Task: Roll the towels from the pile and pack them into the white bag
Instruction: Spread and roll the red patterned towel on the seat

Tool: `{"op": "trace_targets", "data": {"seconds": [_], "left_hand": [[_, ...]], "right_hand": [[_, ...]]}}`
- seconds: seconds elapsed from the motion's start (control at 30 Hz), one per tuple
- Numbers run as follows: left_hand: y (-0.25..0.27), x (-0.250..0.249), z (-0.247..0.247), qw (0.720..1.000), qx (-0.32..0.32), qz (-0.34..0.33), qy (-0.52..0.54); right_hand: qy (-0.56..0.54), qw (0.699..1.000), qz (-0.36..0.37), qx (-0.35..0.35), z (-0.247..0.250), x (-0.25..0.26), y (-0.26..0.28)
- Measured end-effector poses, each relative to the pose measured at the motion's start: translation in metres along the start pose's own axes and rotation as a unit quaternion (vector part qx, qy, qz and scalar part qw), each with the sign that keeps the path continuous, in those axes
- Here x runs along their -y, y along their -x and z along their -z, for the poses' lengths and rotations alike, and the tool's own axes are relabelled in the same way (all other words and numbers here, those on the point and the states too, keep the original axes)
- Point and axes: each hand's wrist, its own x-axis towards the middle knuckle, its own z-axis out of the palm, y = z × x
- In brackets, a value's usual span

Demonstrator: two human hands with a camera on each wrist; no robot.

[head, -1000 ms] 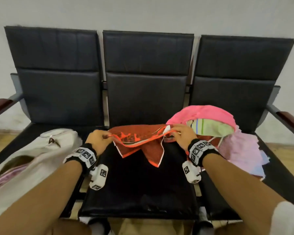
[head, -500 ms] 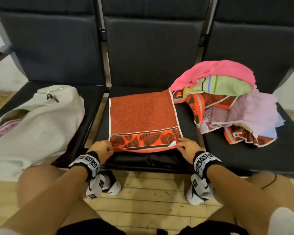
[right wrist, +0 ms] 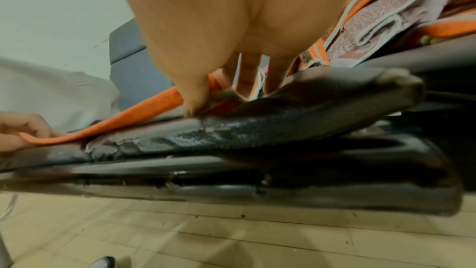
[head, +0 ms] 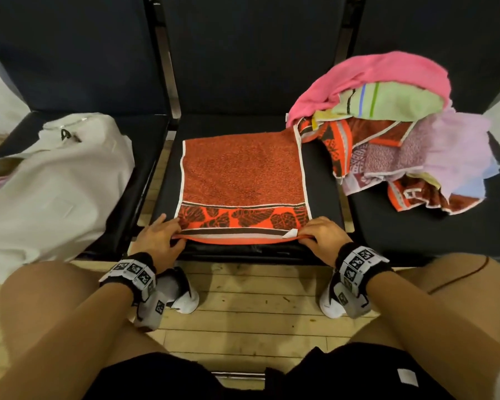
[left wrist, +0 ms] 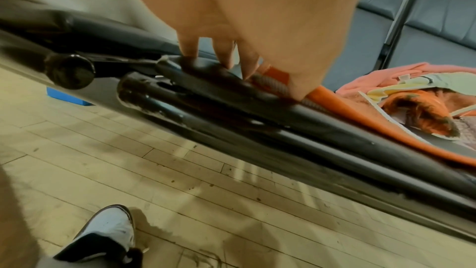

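Bench (head: 324,183) middle seat | orange towel (head: 243,174) flat | left hand (head: 159,236), right hand (head: 322,236) each grip, apparently pinching, its near corners | white bag (head: 55,183) left

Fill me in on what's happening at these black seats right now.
A person sits facing a row of black padded seats. An orange-red terry towel with a leaf-patterned border lies spread flat on the middle seat. The left hand and right hand each pinch a near corner of it at the seat's front edge; no roll has been started. A loose pile of pink, green, lilac and patterned towels sits on the seat to the right, and the white fabric bag lies on the seat to the left.
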Motion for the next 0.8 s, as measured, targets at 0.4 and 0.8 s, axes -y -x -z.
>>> {"op": "trace_targets", "data": {"seconds": [0.4,0.8], "left_hand": [[0.002,0.003,-0.005,0.995,-0.03,0.018,0.089],[0.008,-0.036,0.008,0.988,-0.145,0.052,0.012]], "right_hand": [[-0.075,0.99,-0.116,-0.008,0.006,0.015,0.001],[0.054,0.991,-0.078,-0.092,-0.004,0.049,0.001]]}}
